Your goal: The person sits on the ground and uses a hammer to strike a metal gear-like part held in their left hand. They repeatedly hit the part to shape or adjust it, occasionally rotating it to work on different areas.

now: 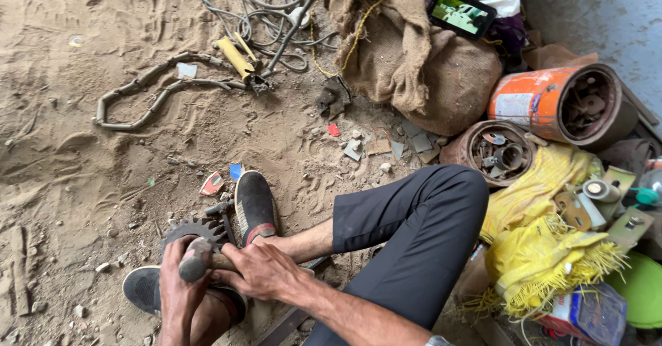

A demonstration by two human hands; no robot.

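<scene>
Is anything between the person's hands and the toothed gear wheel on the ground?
Only the hammer. Both the left hand and right hand grip it, its head lying against the gear wheel on the sand beside the shoe. Nothing else visibly intervenes.

The person is wearing dark, knee-rolled trousers and black slip-on shoes with pale soles, forearms showing bare at lower centre.

Burlap sack, orange can, yellow cloth.
</scene>
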